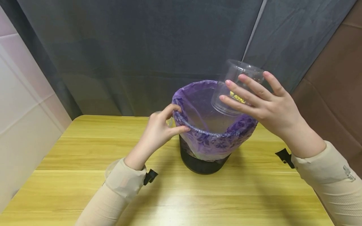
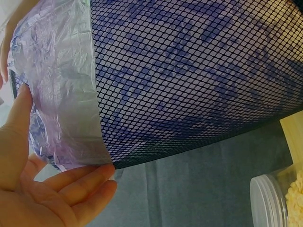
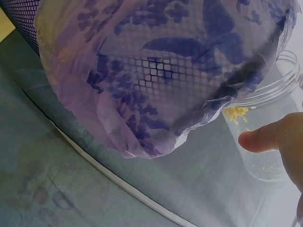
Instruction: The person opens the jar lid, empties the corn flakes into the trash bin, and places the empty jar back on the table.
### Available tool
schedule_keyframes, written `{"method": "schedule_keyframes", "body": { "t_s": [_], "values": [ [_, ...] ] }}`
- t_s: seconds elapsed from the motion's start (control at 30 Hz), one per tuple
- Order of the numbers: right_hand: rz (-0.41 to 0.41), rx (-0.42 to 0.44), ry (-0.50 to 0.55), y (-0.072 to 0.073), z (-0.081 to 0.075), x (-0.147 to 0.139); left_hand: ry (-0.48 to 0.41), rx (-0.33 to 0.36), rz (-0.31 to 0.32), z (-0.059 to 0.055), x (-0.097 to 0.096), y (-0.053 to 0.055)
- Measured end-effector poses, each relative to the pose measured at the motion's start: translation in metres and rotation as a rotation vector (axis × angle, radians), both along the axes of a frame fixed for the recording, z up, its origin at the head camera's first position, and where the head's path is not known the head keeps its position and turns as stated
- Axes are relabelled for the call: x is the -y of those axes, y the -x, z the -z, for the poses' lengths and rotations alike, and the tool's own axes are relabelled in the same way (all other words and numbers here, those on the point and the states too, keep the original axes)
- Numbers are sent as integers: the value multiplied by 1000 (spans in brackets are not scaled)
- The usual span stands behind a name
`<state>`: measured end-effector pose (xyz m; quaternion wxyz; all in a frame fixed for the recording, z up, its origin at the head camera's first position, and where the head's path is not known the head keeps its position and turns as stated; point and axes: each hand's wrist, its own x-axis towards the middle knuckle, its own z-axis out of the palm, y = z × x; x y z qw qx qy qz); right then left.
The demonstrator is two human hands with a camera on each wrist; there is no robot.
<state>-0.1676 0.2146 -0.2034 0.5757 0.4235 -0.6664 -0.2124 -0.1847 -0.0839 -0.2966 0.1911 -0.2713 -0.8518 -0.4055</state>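
Observation:
A mesh trash bin (image 1: 205,166) stands on the table, lined with a purple patterned plastic bag (image 1: 215,142) folded over its rim. My left hand (image 1: 158,128) holds the rim at its left side, the thumb outside; in the left wrist view its other fingers lie beneath the bag's edge. Above the right side of the opening, my right hand (image 1: 268,103) grips a clear plastic jar (image 1: 223,91), tilted with its mouth down toward the bin. Small yellow bits (image 1: 237,98) cling inside the jar near its mouth. The right thumb (image 3: 260,137) presses the jar in the right wrist view.
Another clear container with a ridged whitish lid (image 2: 267,201) and pale yellow pieces (image 2: 297,198) shows at the left wrist view's lower right. A grey curtain (image 1: 141,56) hangs behind the wooden table (image 1: 93,150). Pale panels (image 1: 25,94) flank the left, brown cloth (image 1: 333,84) the right.

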Motion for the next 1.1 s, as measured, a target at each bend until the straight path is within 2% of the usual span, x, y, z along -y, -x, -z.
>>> {"method": "schedule_keyframes", "body": {
  "t_s": [0.4,1.1],
  "values": [
    [38,9,-105,-1,2,-2,-11,-1,2,1,1,-1],
    [55,17,-177,-3,5,-1,-14,-18,0,2,0,-1]
  ]
}}
